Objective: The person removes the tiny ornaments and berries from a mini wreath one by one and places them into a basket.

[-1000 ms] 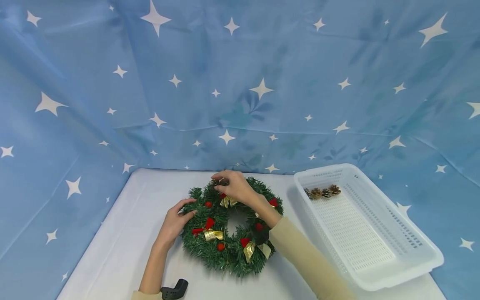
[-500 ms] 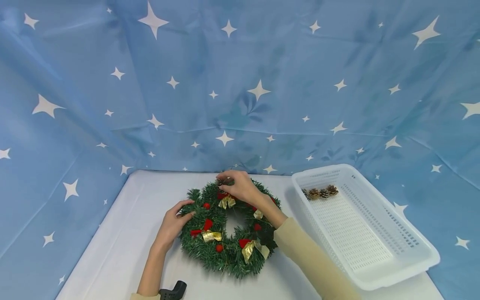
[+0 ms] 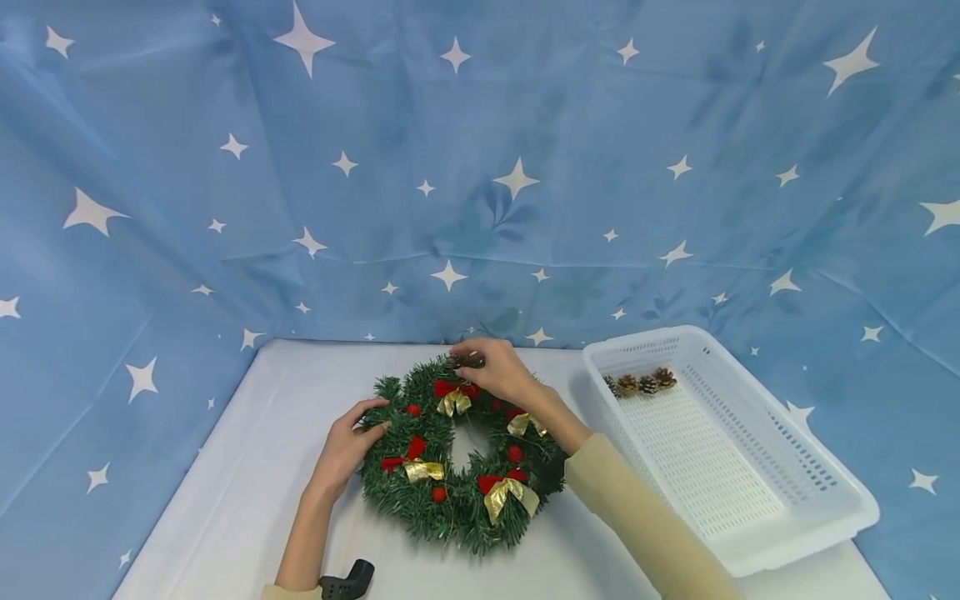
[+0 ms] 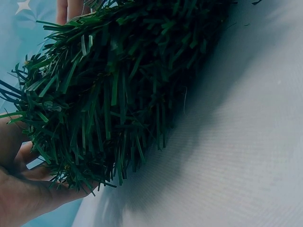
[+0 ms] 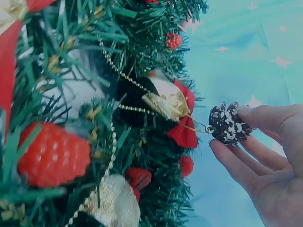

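A green wreath (image 3: 405, 504) with red-and-gold bows (image 3: 455, 400) and red berries (image 3: 438, 495) lies on the white table. My left hand (image 3: 347, 450) grips its left side, thumb and fingers curled into the greenery; in the left wrist view the fingers pass partly behind the green strands (image 4: 109, 94). Over the wreath's far edge, my right hand (image 3: 498, 371) pinches a small pinecone (image 5: 228, 124) with white-tipped scales between thumb and fingers. From the pinecone a thin gold cord (image 5: 195, 124) runs to a bow (image 5: 173, 101) on the wreath.
To the right stands a white perforated basket (image 3: 750, 537), with several pinecones (image 3: 647, 384) in its far left corner. A string of gold beads (image 5: 116, 68) winds over the wreath. Behind the table hangs a blue star-patterned cloth (image 3: 360, 208).
My right hand has shifted to the right along the wreath's far edge, and more of the bows shows. The left hand keeps its grip on the left side.
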Available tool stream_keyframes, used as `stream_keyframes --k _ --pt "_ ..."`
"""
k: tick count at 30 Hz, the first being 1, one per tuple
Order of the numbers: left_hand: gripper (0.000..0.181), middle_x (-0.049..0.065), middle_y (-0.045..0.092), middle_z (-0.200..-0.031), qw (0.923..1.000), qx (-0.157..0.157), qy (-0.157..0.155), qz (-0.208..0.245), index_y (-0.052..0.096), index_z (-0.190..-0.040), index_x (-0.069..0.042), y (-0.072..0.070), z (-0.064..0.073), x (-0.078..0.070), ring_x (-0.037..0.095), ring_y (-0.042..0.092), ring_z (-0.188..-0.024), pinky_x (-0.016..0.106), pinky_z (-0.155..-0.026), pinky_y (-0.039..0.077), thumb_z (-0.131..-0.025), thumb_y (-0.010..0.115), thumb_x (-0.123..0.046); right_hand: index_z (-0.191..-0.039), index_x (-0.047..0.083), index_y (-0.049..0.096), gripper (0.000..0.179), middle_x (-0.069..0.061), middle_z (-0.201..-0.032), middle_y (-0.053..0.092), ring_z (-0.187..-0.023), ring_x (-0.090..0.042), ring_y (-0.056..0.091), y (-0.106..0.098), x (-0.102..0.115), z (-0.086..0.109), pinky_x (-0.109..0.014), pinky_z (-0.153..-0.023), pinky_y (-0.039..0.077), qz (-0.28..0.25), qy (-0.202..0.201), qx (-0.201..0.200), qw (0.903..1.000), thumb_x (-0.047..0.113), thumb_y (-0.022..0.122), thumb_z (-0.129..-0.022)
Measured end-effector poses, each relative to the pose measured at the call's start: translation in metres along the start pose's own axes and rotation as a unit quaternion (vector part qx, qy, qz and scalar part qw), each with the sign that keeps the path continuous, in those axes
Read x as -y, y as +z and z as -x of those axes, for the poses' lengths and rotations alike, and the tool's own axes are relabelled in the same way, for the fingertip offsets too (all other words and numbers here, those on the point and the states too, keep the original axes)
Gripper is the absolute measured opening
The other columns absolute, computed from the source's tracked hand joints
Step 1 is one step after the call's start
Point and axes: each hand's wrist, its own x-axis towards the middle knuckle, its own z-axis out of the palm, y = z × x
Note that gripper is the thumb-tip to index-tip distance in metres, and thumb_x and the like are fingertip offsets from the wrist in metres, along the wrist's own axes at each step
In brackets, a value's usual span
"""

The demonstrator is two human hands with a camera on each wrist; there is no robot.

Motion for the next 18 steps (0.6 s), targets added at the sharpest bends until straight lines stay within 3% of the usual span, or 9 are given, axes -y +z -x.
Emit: stream_keyframes --k 8,18 --pt "0.045 0.016 0.032 -0.166 1.0000 0.001 0.002 -0.002 0.055 -0.147 -0.016 0.001 0.001 0.000 0.046 0.050 -0.139 0.065 -0.112 0.039 -0.104 0.063 -0.019 -0.130 0.006 0.070 0.035 -0.012 -0.129 0.071 -0.108 -0.029 0.072 -0.011 -0.004 0.006 -0.039 -0.088 0.060 0.003 0.029 -0.001 0.9996 0.011 0.074 -0.095" --pt "0.044 0.015 0.030 -0.167 1.0000 0.003 0.002 0.000 0.055 -0.147 -0.016 0.000 0.001 0.001 0.047 0.046 -0.142 0.064 -0.112 0.039 -0.104 0.062 -0.020 -0.128 0.008 0.070 0.033 -0.013 -0.127 0.071 -0.107 -0.028 0.072 -0.025 -0.013 0.016 -0.042 -0.088 0.060 0.013 0.032 -0.011 0.9994 0.012 0.073 -0.096"
